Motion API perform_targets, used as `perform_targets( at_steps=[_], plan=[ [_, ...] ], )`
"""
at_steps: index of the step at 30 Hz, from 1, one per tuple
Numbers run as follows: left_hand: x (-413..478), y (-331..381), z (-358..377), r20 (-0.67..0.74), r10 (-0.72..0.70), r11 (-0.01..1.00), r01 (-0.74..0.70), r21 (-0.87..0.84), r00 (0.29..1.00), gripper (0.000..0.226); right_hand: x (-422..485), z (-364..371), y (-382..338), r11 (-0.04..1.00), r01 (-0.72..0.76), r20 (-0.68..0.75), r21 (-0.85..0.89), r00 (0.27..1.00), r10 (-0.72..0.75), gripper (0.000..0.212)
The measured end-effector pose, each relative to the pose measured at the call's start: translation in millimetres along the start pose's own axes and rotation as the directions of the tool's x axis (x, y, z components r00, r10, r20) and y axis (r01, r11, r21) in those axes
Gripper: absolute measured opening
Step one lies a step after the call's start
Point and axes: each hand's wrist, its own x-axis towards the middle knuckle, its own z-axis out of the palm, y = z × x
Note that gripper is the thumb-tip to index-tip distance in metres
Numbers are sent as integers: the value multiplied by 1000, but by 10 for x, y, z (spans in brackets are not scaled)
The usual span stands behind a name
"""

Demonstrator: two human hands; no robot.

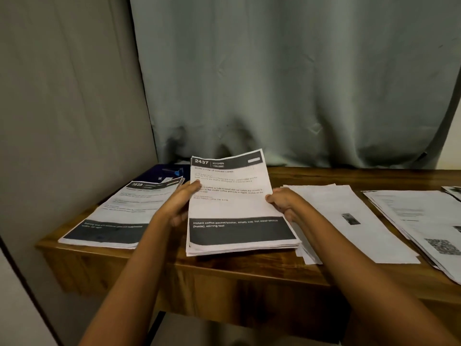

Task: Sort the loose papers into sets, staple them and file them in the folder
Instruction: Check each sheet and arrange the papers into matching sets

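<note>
Both hands hold a stack of papers (pixel 234 211) headed "2437 Kitchen", its lower edge resting by the front edge of the wooden desk (pixel 224 268). The left hand (pixel 180 203) pinches the left side, thumb on top; the right hand (pixel 282 201) grips the right side. A dark folder (pixel 152 174) lies at the back left corner.

This looks like a room in a home, with one corner used for desk work. A long grey-green curtain (pixel 287 83) hangs in soft folds behind a brown wooden table (pixel 224 270). On the left is a plain beige surface (pixel 62 108); it may be a wall or cloth. Piles of printed papers (pixel 349 221) lie side by side on the table. A dark blue folder (pixel 159 172) sits at the back corner. The light is dim.
</note>
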Motion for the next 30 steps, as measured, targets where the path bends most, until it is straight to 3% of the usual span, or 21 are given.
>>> perform_targets(
  at_steps=[3,6,10,20,24,26,30],
  plan=[
    [8,-113,-9,-17,-72,965,65,-253,997,30,26,57,162,999,-54,74,-2,996,54,28],
    [64,-160,-36,-25,-104,900,83,-428,994,43,18,89,294,997,-66,134,46,989,59,25],
    [141,-163,-44,-51,49,815,-69,-575,997,34,26,123,340,996,-51,183,79,983,36,26],
    [286,-209,-59,-22,216,688,-168,-706,976,34,16,101,302,992,-8,270,-124,962,41,23],
    [290,-207,-64,15,200,664,-124,-738,980,22,58,101,289,980,-20,288,-196,955,77,24],
    [307,-224,-88,39,178,672,-92,-735,983,16,53,91,262,978,-17,302,-207,950,80,23],
    [360,-246,-101,57,71,766,-18,-643,996,35,147,78,156,970,81,225,-230,974,-28,17]
  ],
)
